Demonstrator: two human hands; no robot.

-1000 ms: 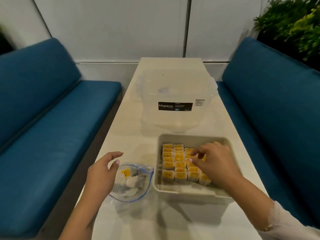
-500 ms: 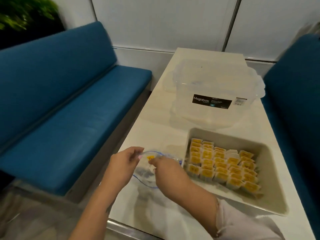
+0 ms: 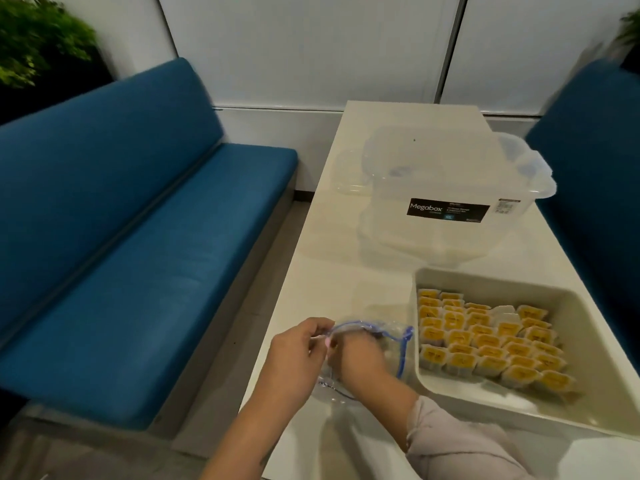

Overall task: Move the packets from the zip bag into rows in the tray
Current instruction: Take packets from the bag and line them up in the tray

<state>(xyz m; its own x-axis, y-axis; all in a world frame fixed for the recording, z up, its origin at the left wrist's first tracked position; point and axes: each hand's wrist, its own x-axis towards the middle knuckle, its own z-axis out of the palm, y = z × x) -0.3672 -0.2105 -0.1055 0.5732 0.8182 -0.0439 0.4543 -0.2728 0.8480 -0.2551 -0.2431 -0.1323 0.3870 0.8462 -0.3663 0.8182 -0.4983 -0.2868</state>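
Observation:
A clear zip bag (image 3: 398, 344) with a blue seal lies on the white table, just left of the tray. My left hand (image 3: 294, 355) pinches the bag's near rim. My right hand (image 3: 356, 356) is pushed into the bag's mouth; its fingertips are hidden inside, so what they touch is unclear. The beige tray (image 3: 588, 344) at the right holds several rows of yellow-topped packets (image 3: 485, 341), filling its left and middle part.
A clear plastic storage box (image 3: 450, 188) labelled Megabox stands behind the tray, with a clear lid beside it on the left. Blue benches (image 3: 138, 244) flank the narrow table. The table's left edge runs close to my left hand.
My right hand left the tray's packets, crossed to the left and went into the zip bag. My left hand took hold of the bag's rim. The view swung to the left.

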